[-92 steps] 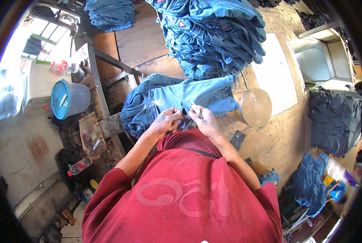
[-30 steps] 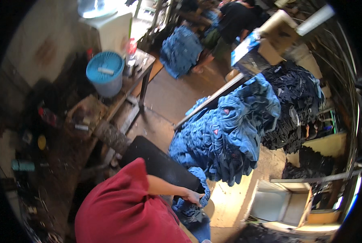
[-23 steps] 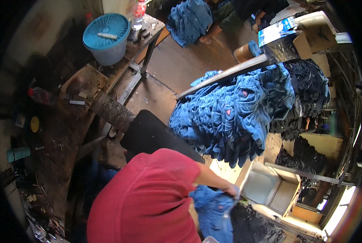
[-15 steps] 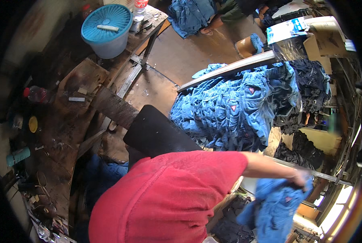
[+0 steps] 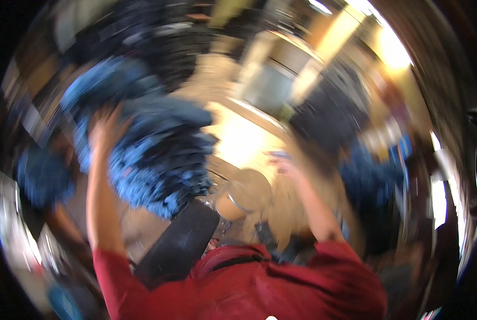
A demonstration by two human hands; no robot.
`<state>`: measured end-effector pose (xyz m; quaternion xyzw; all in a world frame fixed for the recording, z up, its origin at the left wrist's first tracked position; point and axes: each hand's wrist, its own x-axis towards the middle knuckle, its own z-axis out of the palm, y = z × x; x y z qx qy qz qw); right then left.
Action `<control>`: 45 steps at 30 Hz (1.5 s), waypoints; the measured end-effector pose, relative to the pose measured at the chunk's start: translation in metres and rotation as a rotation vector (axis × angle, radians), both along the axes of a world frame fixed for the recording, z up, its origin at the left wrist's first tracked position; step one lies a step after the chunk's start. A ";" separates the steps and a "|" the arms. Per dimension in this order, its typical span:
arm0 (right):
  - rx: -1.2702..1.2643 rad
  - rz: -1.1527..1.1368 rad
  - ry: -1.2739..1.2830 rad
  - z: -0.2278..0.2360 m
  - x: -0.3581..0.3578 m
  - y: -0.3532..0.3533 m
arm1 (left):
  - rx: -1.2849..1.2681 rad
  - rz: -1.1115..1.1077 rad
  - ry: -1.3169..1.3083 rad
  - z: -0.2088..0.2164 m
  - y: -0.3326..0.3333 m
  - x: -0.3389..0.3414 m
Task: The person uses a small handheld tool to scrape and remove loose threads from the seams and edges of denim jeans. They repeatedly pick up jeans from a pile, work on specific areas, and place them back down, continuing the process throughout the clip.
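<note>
A tall heap of blue denim garments [image 5: 163, 122] stands at the left, its folded layers smeared by motion. My left hand [image 5: 107, 128] lies on its upper part, fingers spread and touching the cloth. To the right, my right hand [image 5: 285, 164] is held up over the bright floor, apart from the heap. Its fingers look bent around a small bluish thing, too blurred to name.
Below the heap are a black seat or board [image 5: 182, 240] and a round tan container [image 5: 235, 200]. Dark cloth [image 5: 332, 106] is piled at the upper right, with more blue cloth [image 5: 372, 173] below it. A pale bin-like box [image 5: 270, 85] stands farther back.
The view has swung round and blurred. The blue denim garment that hung from the right hand is no longer in it. My left hand, hidden before, now shows on the heap.
</note>
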<state>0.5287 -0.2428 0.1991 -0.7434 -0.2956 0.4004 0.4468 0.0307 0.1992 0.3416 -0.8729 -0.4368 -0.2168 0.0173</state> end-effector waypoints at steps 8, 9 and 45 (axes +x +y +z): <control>-0.405 -0.153 0.142 -0.180 -0.132 -0.136 | 0.032 0.256 0.575 -0.064 0.066 0.018; -0.518 -0.208 -0.001 -0.198 -0.145 -0.167 | 0.040 0.238 0.575 -0.063 0.070 0.025; -0.546 -0.593 -0.066 -0.298 -0.258 -0.281 | 0.058 -0.900 -0.449 0.165 0.039 0.043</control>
